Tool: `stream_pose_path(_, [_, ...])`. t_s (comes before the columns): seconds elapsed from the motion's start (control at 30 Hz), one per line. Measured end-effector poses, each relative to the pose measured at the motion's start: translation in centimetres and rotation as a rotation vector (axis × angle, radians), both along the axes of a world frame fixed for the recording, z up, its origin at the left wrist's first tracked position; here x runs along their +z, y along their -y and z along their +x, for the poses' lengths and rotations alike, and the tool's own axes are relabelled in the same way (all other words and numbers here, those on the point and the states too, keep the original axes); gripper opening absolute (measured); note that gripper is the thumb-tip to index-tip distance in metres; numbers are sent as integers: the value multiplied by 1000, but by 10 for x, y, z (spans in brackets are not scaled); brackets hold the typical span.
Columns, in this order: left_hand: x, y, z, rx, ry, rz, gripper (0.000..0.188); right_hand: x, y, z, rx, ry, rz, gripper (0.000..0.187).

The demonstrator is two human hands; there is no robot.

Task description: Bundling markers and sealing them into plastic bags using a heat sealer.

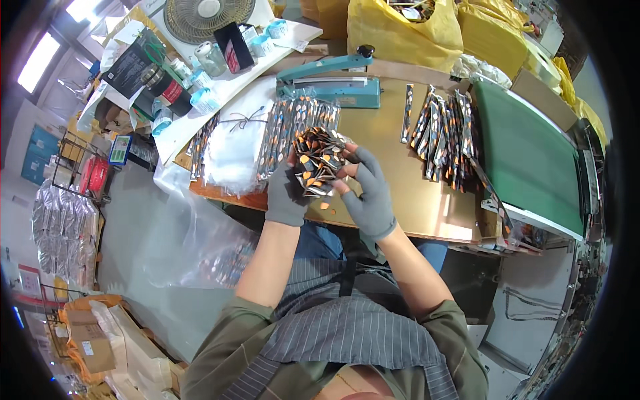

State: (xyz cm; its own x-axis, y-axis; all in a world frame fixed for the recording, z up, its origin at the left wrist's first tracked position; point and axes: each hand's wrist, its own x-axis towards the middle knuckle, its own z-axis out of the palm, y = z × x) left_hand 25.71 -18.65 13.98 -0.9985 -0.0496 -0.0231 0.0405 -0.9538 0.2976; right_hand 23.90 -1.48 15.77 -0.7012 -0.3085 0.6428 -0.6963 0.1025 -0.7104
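Observation:
A bundle of narrow black, orange and white patterned strips (319,160) is held over the front part of the table, its ends facing up. My left hand (287,193), in a grey fingerless glove, wraps the bundle's left side. On the other side my right hand (371,197), gloved alike, has its fingertips and thumb against the strips. Small orange scraps (327,206) show just below the bundle. More patterned strips (443,137) lie fanned out to the right on the table. Just behind my left hand are clear-wrapped patterned strips (293,117).
A teal lever-arm sealer or cutter (340,90) stands at the table's back. Clear plastic bags (235,150) lie left of it. At right is a green conveyor belt (533,157). Yellow bags (407,33) stand behind. A white shelf (267,63) carries a fan, phone and jars.

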Motion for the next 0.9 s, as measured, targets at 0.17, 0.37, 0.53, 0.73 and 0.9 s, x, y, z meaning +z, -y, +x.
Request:
stream_pose_path(0.17, [1,-2,-6,66,69,-127,34,2,6,-24,-47,427,-432,9])
stream_pose_path(0.37, [9,-6,-5,79,80,-244,34,19,11,-43,-84,451,-535,11])
stream_pose_path(0.53, [15,-9,-1,163,150,-222,32,25,12,-48,-91,476,-518,12])
stream_pose_path(0.73, [9,-6,-8,152,190,-140,26,17,7,-59,-76,476,-581,14])
stream_pose_path(0.9, [13,-9,-6,126,183,-105,25,33,7,-35,-65,378,-544,15])
